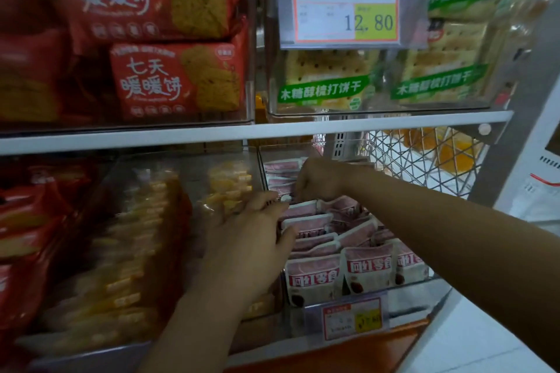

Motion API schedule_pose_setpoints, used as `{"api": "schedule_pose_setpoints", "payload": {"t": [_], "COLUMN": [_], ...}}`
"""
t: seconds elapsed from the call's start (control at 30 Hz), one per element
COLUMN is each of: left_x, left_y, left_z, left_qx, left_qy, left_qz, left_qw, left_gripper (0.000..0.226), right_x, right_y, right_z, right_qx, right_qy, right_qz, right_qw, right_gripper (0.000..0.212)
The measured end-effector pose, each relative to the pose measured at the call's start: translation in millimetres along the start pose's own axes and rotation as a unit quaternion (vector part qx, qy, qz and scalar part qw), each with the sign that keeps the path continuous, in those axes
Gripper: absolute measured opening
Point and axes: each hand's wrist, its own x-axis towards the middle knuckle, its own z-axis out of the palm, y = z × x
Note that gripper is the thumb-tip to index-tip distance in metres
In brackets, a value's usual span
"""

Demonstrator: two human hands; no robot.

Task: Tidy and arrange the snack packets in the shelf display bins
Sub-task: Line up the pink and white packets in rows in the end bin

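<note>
1. The snack packets (315, 277), pink and white with red lettering, stand in rows inside a clear display bin (403, 294) on the lower shelf, right of centre. The front packets stand upright and face out. Those further back lean and overlap unevenly.
2. The left hand (251, 239) reaches in from below, at the left side of that bin. Its fingers are spread and nearly straight, with their tips touching the tops of the middle rows. The thumb lies against a packet edge lower down. It clasps nothing.
3. The right hand (318, 182) reaches across from the right to the back rows, with its back to the camera. Its fingers curl downward among the packets and are hidden, so I cannot tell whether they hold one.
4. The two hands are close together over the same bin, and the right is the deeper of the two.
5. A small price tag (353, 316) hangs on the bin's front wall.
6. In the bin to the left lie blurred yellow packets (130, 251), and beyond them red packets (30, 221).
7. A white shelf edge (272, 129) runs above the hands.
8. On the shelf above it, red biscuit packs (178, 82) fill the left bin.
9. Green-labelled cracker packs (324, 82) fill the right bin, behind a large price tag (345, 9) reading 12.80.
10. A wire basket (424, 154) stands to the right, behind the right forearm.
</note>
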Motion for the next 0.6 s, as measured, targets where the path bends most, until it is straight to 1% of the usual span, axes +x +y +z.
{"api": "schedule_pose_setpoints", "payload": {"t": [0.07, 0.13, 0.2, 0.3, 0.37, 0.43, 0.5, 0.6], "left_x": [0.3, 1.1, 1.4, 1.7, 1.8, 2.5, 3.3, 4.1], "left_y": [-1.9, -6.1, -9.8, -10.8, -11.3, -12.3, -13.6, -12.4], "left_z": [1.1, 0.7, 0.1, 1.1, 2.9, 4.1, 4.7, 4.9], "left_qx": [-0.01, -0.019, -0.028, -0.034, -0.039, -0.045, -0.045, -0.042], "left_qy": [0.004, 0.013, 0.017, 0.011, 0.005, 0.0, -0.003, -0.007], "left_qz": [-0.006, -0.022, -0.037, -0.05, -0.06, -0.065, -0.067, -0.073], "left_qw": [1.0, 1.0, 0.999, 0.998, 0.997, 0.997, 0.997, 0.996], "left_gripper": [0.045, 0.046, 0.048, 0.054, 0.057, 0.058, 0.059, 0.058], "right_x": [1.4, -0.2, -4.1, -7.6, -6.4, -6.1, -5.8, -3.6], "right_y": [-4.8, -10.2, -16.8, -23.4, -22.6, -19.3, -16.8, -13.9], "right_z": [-2.5, -0.2, 5.3, 8.3, 7.9, 6.4, 6.4, 14.9], "right_qx": [-0.048, -0.102, -0.146, -0.187, -0.174, -0.121, -0.072, -0.027], "right_qy": [-0.026, -0.02, 0.019, 0.121, 0.135, 0.12, 0.11, 0.101], "right_qz": [0.007, -0.004, -0.023, -0.051, -0.066, -0.076, -0.089, -0.102], "right_qw": [0.998, 0.995, 0.989, 0.974, 0.973, 0.982, 0.987, 0.989], "right_gripper": [0.028, 0.028, 0.029, 0.022, 0.014, 0.01, 0.01, 0.012]}}
